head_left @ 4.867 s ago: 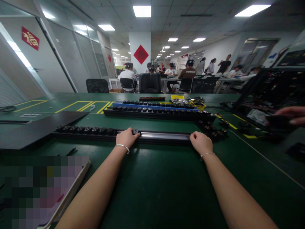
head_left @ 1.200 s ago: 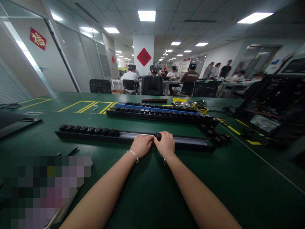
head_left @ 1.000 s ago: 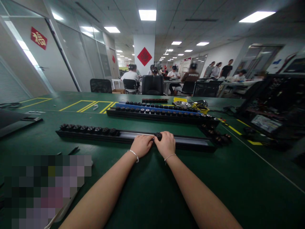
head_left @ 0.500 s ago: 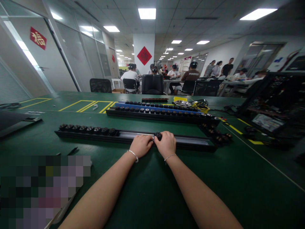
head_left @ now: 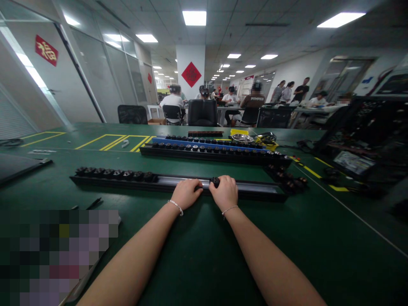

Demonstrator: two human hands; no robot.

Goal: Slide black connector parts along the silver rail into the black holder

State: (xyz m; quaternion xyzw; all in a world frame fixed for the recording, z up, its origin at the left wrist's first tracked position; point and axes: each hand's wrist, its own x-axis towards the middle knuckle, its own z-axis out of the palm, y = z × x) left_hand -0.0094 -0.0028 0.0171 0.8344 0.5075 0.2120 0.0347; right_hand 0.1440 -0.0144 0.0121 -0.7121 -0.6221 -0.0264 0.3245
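Observation:
A long black rail (head_left: 178,188) with a pale inner channel lies across the table in front of me. Several black knob-like parts (head_left: 117,174) sit in a row in its left portion. My left hand (head_left: 185,192) is closed over the rail near its middle, thumb towards the right; its fingertips are partly hidden. Just to the right, my right hand (head_left: 225,192) pinches one black knob-like part (head_left: 215,182) at the rail's channel. Whether that part is seated or held just above cannot be told.
Behind lies another black rail (head_left: 204,154) filled with similar parts, beside a blue strip (head_left: 223,145). Loose dark parts (head_left: 288,179) lie near the right end. A metal dish (head_left: 242,138) and a yellow tray (head_left: 239,131) stand farther back; people sit beyond the green table (head_left: 197,255).
My hands have moved slightly apart, the right one shifting a little to the right along the rail with the black part. The whole view has shifted slightly left.

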